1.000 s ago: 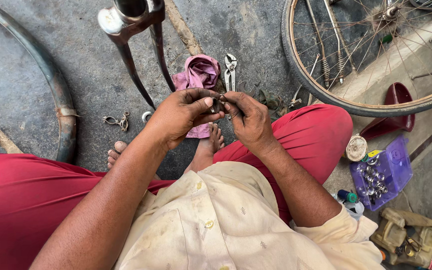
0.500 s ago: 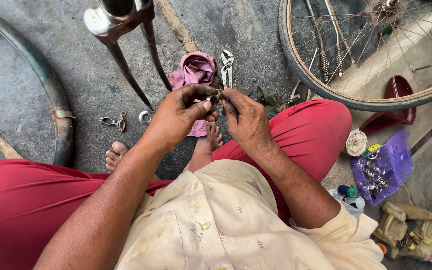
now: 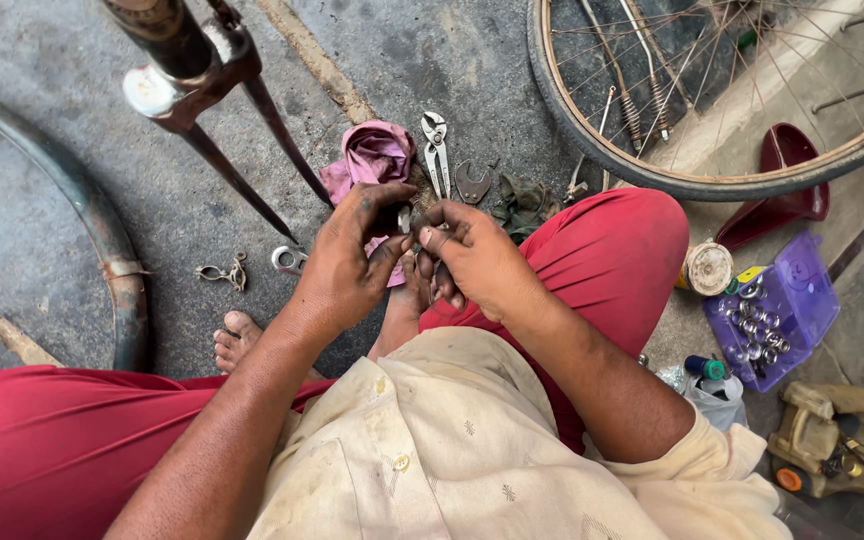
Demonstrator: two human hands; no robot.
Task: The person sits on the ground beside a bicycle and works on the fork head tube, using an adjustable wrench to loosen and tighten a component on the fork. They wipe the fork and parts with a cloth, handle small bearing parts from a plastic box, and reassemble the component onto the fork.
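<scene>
I sit on the ground in red trousers with both hands raised together over my lap. My left hand (image 3: 352, 262) and my right hand (image 3: 474, 256) are greasy and pinch a small metal part (image 3: 407, 220) between their fingertips; most of the part is hidden by the fingers. Just beyond my hands a pink rag (image 3: 372, 158) lies on the concrete, with pliers (image 3: 436, 150) and a small flat spanner (image 3: 472, 184) beside it. A bicycle fork (image 3: 214, 110) stands to the left of my hands.
A bicycle wheel (image 3: 652, 170) lies at the upper right. A curved rim or mudguard (image 3: 102, 230) arcs along the left. A purple tray of metal pieces (image 3: 782, 320), a round tin (image 3: 709, 268), a metal ring (image 3: 289, 260) and small hardware (image 3: 224, 272) lie on the ground.
The view has shifted slightly; my hands stay pressed together on the small part, with the fingers working around it.
</scene>
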